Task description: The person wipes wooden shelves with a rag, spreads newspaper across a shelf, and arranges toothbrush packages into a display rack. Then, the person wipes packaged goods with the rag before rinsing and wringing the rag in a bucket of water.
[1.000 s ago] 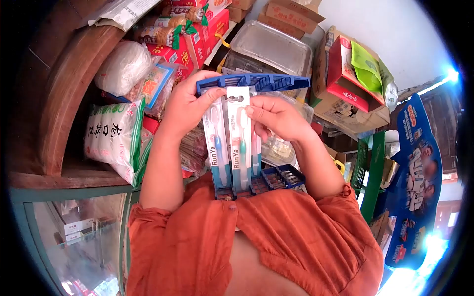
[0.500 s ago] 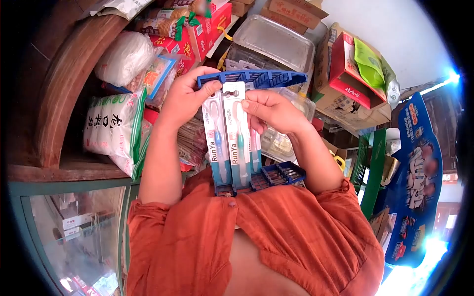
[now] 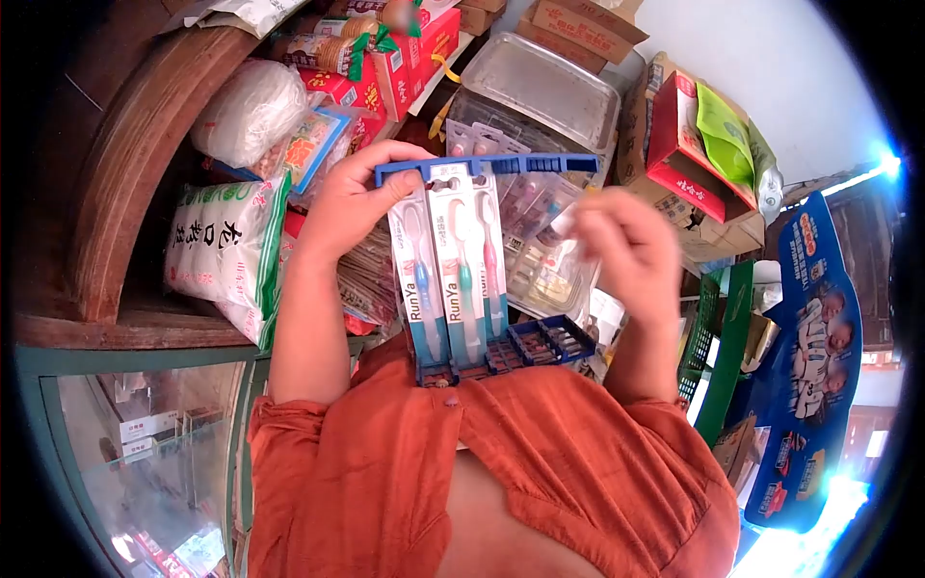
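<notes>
A blue plastic toothbrush display rack (image 3: 554,166) is held upright in front of my chest. My left hand (image 3: 364,193) is closed on its top left corner, the thumb over the front at the leftmost pack. Three packaged toothbrushes stand in the rack's left part: a blue one (image 3: 422,279), a green one (image 3: 465,275) and a pink one (image 3: 491,252) partly behind it. The rack's lower tray (image 3: 549,339) shows bare slots on the right. My right hand (image 3: 631,250) is apart from the rack, to its right, with fingers smeared by motion.
Behind the rack lie a clear plastic container (image 3: 554,275) with more packs and a metal tray (image 3: 544,91). On the left are a noodle bag (image 3: 226,246), a wooden shelf edge (image 3: 125,164) and a glass case (image 3: 154,462). Cardboard boxes (image 3: 694,217) and a blue sign (image 3: 805,356) stand right.
My right hand has let go of the green toothbrush pack and moved away to the right. The pink pack shows more fully. My left hand stays on the rack.
</notes>
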Tool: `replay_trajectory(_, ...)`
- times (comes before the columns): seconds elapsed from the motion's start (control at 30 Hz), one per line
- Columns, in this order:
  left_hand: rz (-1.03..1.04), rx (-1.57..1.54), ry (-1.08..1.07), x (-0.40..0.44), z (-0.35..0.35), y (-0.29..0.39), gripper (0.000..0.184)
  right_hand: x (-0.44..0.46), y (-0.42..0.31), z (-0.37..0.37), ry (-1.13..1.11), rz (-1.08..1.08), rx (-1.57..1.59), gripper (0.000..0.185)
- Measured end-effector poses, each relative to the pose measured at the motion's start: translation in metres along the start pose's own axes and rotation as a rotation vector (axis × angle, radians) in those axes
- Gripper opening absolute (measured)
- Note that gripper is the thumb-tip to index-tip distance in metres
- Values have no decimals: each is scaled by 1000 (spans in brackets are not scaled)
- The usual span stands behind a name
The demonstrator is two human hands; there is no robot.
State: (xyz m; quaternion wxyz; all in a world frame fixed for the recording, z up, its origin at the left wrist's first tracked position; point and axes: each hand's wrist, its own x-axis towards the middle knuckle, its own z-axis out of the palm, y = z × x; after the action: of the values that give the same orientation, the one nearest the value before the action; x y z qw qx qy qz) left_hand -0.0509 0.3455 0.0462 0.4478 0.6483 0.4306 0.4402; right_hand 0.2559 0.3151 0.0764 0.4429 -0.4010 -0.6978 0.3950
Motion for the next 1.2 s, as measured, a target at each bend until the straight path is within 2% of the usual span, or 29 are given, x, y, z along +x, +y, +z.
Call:
replay_trajectory(0.03,-8,-20,11,-1,-3,0,21,-10,8,-24,42,120,124,11)
replay_trajectory(0.1,-13,-42,15,0,-5,2,22,-21,29,-55,-53,230,182,27)
replay_trajectory(0.17,15,-115,9,-1,-3,6,25,-39,49,-73,-406,299,-191,51)
replay_trajectory(0.2,29,-96,19,-1,-2,10,26,-54,76,-73,-523,348,-50,74)
replay_trajectory(0.23,32,-95,15,-1,-1,11,26,-62,75,-69,-628,501,22,80)
replay_trajectory(0.3,116,-35,44,1,0,14,23,-80,85,-54,-602,611,303,84)
replay_trajectory(0.37,141,-18,35,3,2,17,21,-91,109,-48,-628,562,284,89)
replay_trajectory(0.43,198,11,12,7,3,21,22,-100,123,-40,-542,550,450,86)
replay_trajectory(0.5,196,34,-19,11,6,29,25,-103,136,-40,-615,544,472,81)
replay_trajectory(0.57,238,-6,-27,16,9,37,23,-100,126,-34,-509,441,527,71)
replay_trajectory(0.63,276,-29,-30,21,10,45,35,-95,121,-32,-461,427,572,65)
replay_trajectory(0.67,297,-23,-28,24,12,50,35,-90,115,-30,-363,431,657,62)
replay_trajectory(0.73,269,-174,-21,28,18,64,64,-80,106,-30,-196,493,726,60)
replay_trajectory(0.77,282,-168,-15,30,17,70,64,-76,107,-29,-202,479,722,60)
replay_trajectory(0.83,468,-131,-24,36,16,81,83,-65,111,-29,-60,384,790,59)
replay_trajectory(0.87,489,-139,43,36,17,83,91,-58,111,-29,-14,346,769,58)
replay_trajectory(0.9,500,-136,45,36,14,84,91,-51,110,-31,-18,335,766,58)
replay_trajectory(1.0,628,49,271,29,7,87,88,-21,104,-40,156,233,763,48)
replay_trajectory(1.03,638,47,272,24,5,84,88,-7,92,-45,210,235,657,45)
replay_trajectory(1.13,640,367,293,4,-2,79,73,50,78,-58,325,148,497,38)
replay_trajectory(1.2,528,464,209,-15,-3,73,70,98,64,-67,371,101,472,35)
